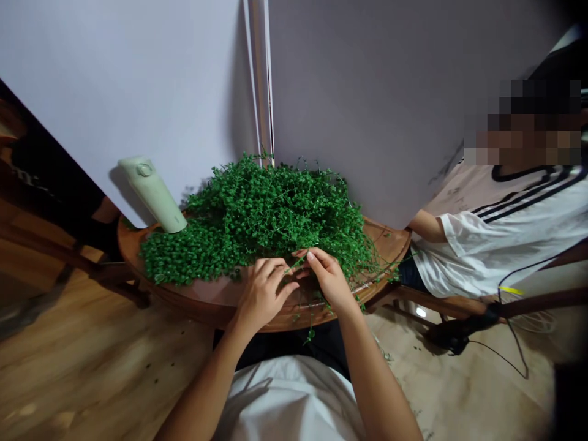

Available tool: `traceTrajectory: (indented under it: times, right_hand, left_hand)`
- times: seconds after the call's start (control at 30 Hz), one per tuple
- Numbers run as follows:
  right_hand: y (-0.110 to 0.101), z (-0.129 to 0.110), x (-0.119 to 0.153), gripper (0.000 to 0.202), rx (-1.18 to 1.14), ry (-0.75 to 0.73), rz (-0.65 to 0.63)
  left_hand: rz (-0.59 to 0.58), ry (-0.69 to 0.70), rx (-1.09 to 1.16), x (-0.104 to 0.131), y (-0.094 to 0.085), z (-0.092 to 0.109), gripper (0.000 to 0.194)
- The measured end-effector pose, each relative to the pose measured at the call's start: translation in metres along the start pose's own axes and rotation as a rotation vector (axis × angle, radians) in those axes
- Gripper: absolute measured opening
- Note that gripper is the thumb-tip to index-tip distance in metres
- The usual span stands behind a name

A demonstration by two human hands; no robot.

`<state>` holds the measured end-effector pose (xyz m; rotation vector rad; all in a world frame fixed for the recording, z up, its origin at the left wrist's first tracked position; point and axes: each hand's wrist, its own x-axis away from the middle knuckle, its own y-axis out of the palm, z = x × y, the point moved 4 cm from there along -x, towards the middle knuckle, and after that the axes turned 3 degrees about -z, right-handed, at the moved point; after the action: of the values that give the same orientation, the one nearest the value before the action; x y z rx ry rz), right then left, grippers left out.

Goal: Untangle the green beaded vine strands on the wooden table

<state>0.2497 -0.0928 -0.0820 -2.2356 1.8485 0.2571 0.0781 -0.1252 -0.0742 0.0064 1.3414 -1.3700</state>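
Note:
A large heap of green sprigs (285, 202) with small round berries or leaves covers much of a wooden table. In front of it, my right hand (333, 278) pinches a thin green sprig (297, 263) between thumb and fingers. My left hand (264, 291) is at the sprig's other end, fingers bent and thumb spread apart from them; its fingertips are close to the stem, and contact is hard to make out. To the left lies a lower pile of loose small green berries (188, 254).
A pale green bottle (154, 196) stands at the table's left, beside the berries. Tall white panels (138, 79) rise behind the table (211, 294). A person in a white shirt (496, 226) sits at right, near a dark cable (517, 343). Another person's dark clothing (55, 177) shows at left.

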Motion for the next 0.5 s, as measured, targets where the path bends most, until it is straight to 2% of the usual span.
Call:
traceTrajectory:
  times: [0.1,0.2,0.3,0.5]
  right_hand:
    - [-0.002,0.0,0.0,0.036,0.052,-0.012,0.034]
    - [-0.002,0.0,-0.001,0.036,0.14,-0.031,0.055]
    - [0.003,-0.004,-0.002,0.029,0.261,-0.083,0.067]
    - [0.018,-0.01,-0.001,0.023,0.428,-0.149,0.113]
  left_hand:
    - [-0.198,0.082,-0.114,0.0,0.008,0.009,0.02]
    - [-0.312,0.141,-0.139,0.0,0.012,0.013,0.023]
    - [-0.354,0.201,-0.166,-0.001,0.014,0.016,0.029]
    - [-0.354,0.23,-0.228,-0.004,0.018,0.018,0.02]
